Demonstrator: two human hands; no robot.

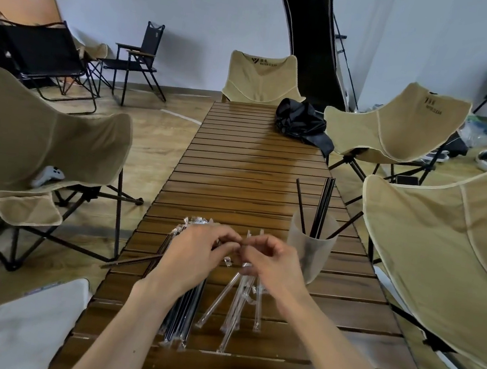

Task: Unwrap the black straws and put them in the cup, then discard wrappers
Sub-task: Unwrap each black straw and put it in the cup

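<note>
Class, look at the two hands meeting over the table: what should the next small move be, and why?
Probably pull the hands apart to tear the wrapper open. The left hand and right hand meet fingertip to fingertip, seemingly pinching one wrapped straw. The cup holds a few bare straws, empty wrappers lie below the hands, and wrapped straws still wait on the table.

Table [238, 165]: dark wood slats, smooth with a soft sheen. Cup [309, 248]: frosted translucent plastic, matt. Straws in cup [323, 207]: black, glossy. Wrapped straws [181, 315] near front edge: clear, shiny film. Empty wrappers [235, 304]: thin, crinkled clear film. Black bundle [304, 124] at far right corner: cloth, slight sheen. Chairs [398, 124]: tan woven cloth, matt.
</note>
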